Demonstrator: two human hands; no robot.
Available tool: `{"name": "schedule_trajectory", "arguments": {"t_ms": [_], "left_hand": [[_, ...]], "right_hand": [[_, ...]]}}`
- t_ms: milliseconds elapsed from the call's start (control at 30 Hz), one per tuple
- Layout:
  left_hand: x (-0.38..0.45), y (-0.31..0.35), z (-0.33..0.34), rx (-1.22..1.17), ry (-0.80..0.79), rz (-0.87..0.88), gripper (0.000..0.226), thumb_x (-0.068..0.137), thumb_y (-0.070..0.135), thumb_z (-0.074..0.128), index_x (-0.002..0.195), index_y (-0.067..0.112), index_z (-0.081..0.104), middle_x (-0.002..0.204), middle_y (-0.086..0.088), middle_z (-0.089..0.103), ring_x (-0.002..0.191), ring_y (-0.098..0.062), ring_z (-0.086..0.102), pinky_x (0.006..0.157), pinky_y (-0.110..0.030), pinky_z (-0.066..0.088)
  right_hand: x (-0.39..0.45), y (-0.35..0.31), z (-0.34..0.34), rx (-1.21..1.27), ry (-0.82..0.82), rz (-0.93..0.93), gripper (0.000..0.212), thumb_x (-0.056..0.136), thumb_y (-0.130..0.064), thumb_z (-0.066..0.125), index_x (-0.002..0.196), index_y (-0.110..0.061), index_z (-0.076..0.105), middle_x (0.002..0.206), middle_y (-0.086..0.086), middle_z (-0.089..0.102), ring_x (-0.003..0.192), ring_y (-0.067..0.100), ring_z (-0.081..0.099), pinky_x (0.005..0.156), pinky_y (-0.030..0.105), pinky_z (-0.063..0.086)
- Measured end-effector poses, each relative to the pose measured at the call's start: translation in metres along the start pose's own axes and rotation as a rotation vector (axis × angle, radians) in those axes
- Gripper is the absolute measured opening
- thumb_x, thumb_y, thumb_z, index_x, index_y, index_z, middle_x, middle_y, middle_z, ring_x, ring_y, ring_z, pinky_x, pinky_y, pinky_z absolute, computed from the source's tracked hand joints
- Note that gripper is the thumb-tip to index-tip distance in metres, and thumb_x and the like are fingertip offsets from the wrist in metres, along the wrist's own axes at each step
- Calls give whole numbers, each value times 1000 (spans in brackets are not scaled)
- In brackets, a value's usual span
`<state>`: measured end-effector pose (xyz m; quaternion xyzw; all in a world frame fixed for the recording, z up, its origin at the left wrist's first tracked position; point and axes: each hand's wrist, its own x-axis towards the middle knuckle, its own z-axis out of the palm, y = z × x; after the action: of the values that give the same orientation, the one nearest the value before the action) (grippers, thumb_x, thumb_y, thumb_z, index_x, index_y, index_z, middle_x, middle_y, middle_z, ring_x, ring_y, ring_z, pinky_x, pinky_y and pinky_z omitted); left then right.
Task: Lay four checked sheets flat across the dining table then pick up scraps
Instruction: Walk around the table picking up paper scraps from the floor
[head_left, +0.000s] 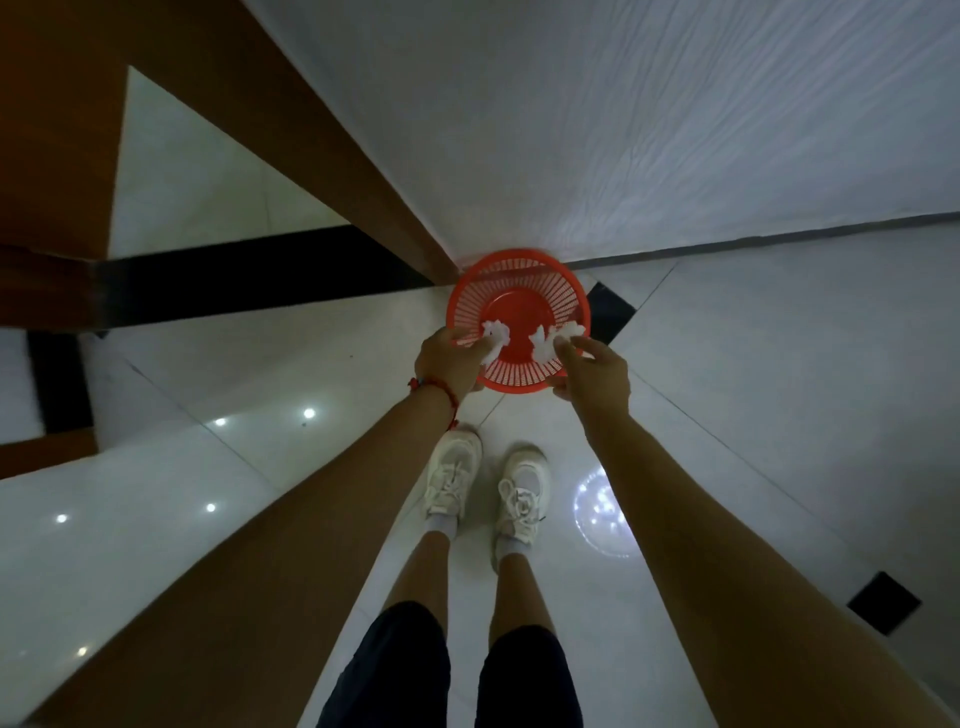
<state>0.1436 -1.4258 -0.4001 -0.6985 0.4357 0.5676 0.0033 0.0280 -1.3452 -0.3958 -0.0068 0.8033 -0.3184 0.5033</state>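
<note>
Over red basket (519, 291) | left hand (451, 361) pinches scrap (496, 332) | right hand (595, 366) pinches second scrap (545, 343)

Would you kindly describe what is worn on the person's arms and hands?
Both forearms are bare, with no sleeves or gloves in view. The left hand has a red cord bracelet at its wrist; the right hand shows no jewellery or watch.

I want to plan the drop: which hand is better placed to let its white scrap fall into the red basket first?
Probably the right hand: its scrap hangs further inside the red basket. The left hand holds its scrap nearer the rim.
</note>
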Motion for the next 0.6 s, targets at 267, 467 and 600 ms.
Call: {"name": "schedule_trajectory", "arguments": {"t_ms": [267, 467, 600], "left_hand": [[-33, -7, -16, 265, -63, 77, 37, 88, 31, 54, 118, 8, 56, 124, -14, 59, 109, -30, 57, 97, -47, 47], [-82, 1, -55, 470, -127, 165, 35, 89, 27, 54, 118, 7, 57, 126, -12, 59, 117, -24, 53, 98, -31, 40], [-106, 18, -86, 588, -148, 239, 35, 91, 26, 51, 119, 7, 57, 128, -12, 58, 119, -25, 52, 96, -27, 38]], "right_hand": [[-26, 4, -22, -97, -32, 30, 40, 92, -29, 52, 125, -7, 52, 124, 14, 62, 87, 25, 68, 89, 40, 54], [-80, 2, -60, 0, -4, 70, 36, 92, -20, 52, 124, -4, 53, 122, 17, 61, 91, 27, 65, 88, 38, 53], [-119, 4, -87, 31, 66, 71, 35, 92, -21, 52, 122, -4, 55, 117, 17, 63, 93, 28, 65, 91, 40, 52]]}}
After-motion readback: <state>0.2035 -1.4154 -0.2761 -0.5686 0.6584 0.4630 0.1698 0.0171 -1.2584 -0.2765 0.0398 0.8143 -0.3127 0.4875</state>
